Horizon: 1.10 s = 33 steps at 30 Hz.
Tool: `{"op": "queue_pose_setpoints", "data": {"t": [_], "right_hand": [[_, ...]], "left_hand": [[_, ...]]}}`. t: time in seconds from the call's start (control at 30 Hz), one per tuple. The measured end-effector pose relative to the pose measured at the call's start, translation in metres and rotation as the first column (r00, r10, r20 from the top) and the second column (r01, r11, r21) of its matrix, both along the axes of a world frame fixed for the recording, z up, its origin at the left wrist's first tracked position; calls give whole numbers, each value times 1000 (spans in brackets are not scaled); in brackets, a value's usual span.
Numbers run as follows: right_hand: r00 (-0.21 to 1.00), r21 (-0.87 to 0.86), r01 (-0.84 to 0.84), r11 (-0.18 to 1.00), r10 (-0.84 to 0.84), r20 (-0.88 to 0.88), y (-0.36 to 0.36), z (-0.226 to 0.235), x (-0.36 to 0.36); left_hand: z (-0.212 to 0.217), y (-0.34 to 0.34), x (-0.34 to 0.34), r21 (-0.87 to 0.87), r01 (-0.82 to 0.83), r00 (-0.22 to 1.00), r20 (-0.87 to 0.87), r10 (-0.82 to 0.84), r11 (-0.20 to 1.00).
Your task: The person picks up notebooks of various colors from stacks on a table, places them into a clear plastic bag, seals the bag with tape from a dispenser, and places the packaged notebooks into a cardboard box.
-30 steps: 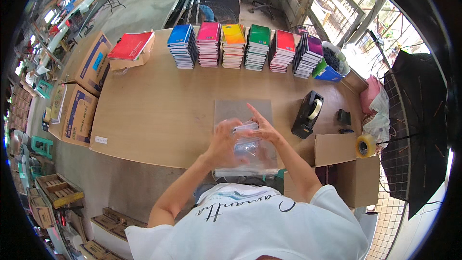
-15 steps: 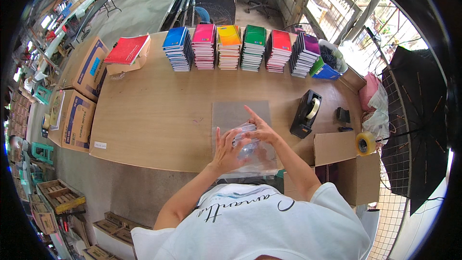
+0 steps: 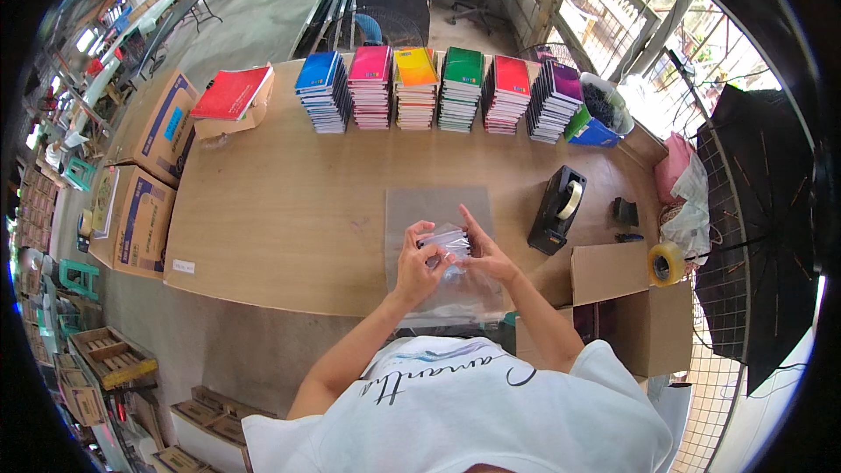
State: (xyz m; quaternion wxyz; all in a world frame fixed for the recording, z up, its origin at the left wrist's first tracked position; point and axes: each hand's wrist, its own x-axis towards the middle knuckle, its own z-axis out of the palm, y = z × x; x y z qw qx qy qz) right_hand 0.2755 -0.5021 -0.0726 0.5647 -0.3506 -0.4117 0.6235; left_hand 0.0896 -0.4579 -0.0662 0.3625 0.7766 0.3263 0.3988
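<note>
Between my two hands is a bunch of clear plastic (image 3: 452,240), thin and shiny, with its upper edge bent into folds. My left hand (image 3: 418,268) is closed on its left side, thumb and fingers pinching the film. On the other side my right hand (image 3: 488,256) grips it between thumb and lower fingers, the index finger pointing up and away. Both hands are just above a flat clear plastic sheet (image 3: 438,201) near the table's front edge. Whether the bunch is one bag or several layers I cannot tell.
Stacks of coloured notebooks (image 3: 462,67) line the table's far edge. A black tape dispenser (image 3: 552,215) stands right of my hands. An open cardboard box (image 3: 657,328) and a tape roll (image 3: 666,264) are at the near right. Cartons (image 3: 144,226) flank the left edge.
My left hand's fingers have curled in onto the plastic from a more spread pose. My right hand has shifted slightly right and nearer to me. The bunched film has moved a little with them.
</note>
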Motion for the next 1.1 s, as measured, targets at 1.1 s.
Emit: {"op": "queue_pose_setpoints", "data": {"t": [1.1], "right_hand": [[978, -168, 21, 986, 14, 206, 29, -6, 10]], "left_hand": [[-8, -4, 2, -550, 83, 951, 293, 99, 831]]}}
